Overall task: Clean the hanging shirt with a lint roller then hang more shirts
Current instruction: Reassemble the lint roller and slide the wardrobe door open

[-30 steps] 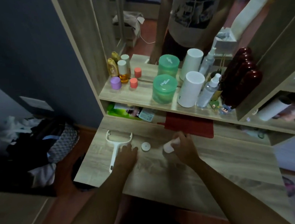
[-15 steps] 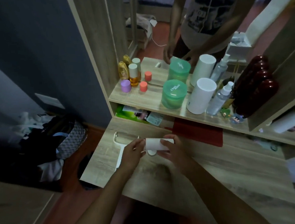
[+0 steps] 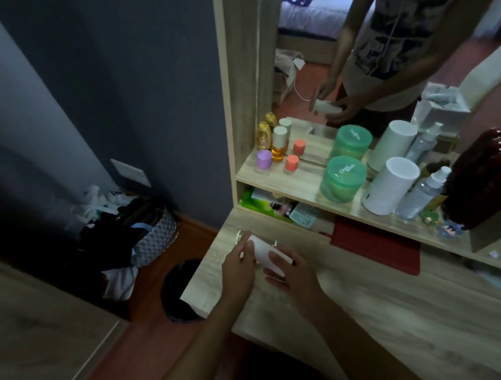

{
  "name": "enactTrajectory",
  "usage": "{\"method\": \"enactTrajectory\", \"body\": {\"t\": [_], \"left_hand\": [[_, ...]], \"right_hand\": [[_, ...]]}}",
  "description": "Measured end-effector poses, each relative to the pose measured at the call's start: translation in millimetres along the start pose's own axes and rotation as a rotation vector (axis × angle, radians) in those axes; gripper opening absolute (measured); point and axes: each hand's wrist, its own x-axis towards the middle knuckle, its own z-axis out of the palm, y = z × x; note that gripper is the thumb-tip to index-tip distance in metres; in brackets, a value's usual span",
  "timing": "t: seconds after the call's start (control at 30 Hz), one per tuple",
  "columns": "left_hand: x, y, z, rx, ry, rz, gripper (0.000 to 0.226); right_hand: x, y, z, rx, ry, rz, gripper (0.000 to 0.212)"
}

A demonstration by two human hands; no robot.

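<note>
Lint roller refill (image 3: 266, 253), a white paper roll, sits above the wooden desk (image 3: 357, 301), right hand (image 3: 291, 272) curled around its lower end, left hand (image 3: 238, 265) pinching its upper end.

A single wide-angle camera, worn on the head, looks forward and steeply down over a wooden worktop (image 3: 373, 315), close enough that both forearms enter from the near edge. The left hand (image 3: 237, 268) and right hand (image 3: 292, 273) sit just left of centre. The view tilts, with lines bowed at the edges. A shelf (image 3: 309, 194) crosses the far right, a mirror (image 3: 352, 47) above it reflects the wearer's torso, and floor (image 3: 149, 287) fills the near left.
</note>
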Motion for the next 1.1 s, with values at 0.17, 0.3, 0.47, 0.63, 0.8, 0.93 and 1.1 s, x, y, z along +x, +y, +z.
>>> {"method": "enactTrajectory", "body": {"t": [0.17,0.3,0.47,0.63,0.8,0.93,1.1], "left_hand": [[-7,0,-8,-0.019,-0.08,0.079,0.049],[6,5,-11,-0.303,-0.081,-0.142,0.042],[32,24,-6,-0.586,0.043,-0.368,0.013],[44,27,4,-0.768,0.044,-0.575,0.022],[46,27,10,-0.9,0.036,-0.591,0.017],[45,21,13,-0.916,0.041,-0.626,0.017],[51,15,21,-0.851,0.071,-0.619,0.016]], "right_hand": [[-10,-7,12,0.002,0.018,0.052,0.027],[-3,-14,1,-0.035,0.03,0.061,0.03],[46,3,-37,-1.099,0.173,-0.309,0.033],[84,28,-64,-1.575,0.017,-0.422,0.034],[92,30,-72,-1.638,-0.039,-0.466,0.025],[95,30,-82,-1.526,-0.077,-0.389,0.029],[68,0,-55,-1.152,0.03,-0.653,0.03]]}}
